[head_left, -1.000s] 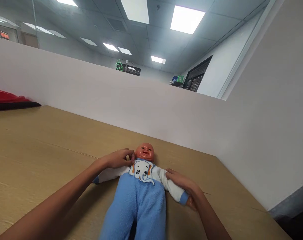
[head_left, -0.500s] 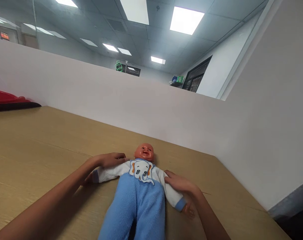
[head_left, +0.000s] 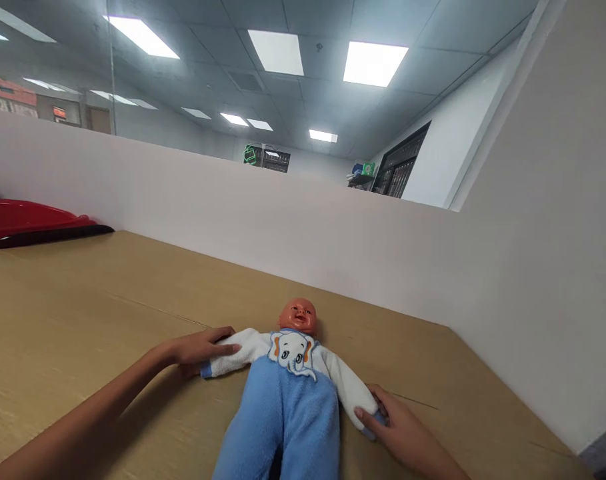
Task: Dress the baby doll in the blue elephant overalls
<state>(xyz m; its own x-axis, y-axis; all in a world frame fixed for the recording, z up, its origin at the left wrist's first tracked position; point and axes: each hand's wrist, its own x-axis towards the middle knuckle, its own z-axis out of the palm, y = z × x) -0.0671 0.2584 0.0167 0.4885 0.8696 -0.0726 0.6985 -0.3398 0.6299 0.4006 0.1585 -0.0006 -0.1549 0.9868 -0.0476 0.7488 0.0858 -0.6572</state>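
A baby doll point(head_left: 295, 400) lies on its back on the wooden tabletop point(head_left: 107, 320), head toward the wall. It wears a blue fleece suit with white sleeves and an elephant face on the chest. My left hand point(head_left: 200, 347) wraps the sleeve on the left near its blue cuff point(head_left: 206, 369), thumb on top, hiding most of the doll's hand there. On the other side, my right hand point(head_left: 395, 423) grips the sleeve end at its cuff point(head_left: 370, 433), fingers behind and thumb in front. That doll hand is hidden. The doll's feet lie beyond the lower frame edge.
A low white wall point(head_left: 283, 233) runs behind the table, with a glass panel above it. Another wall point(head_left: 543, 267) rises at the right. At the far left stands a red, glossy container-like object point(head_left: 27, 220) with a black base.
Both hands have slid outward along the doll's sleeves, from the upper arms toward the cuffs. The right hand now closes around the cuff. The camera view has tilted up slightly and shifted left.
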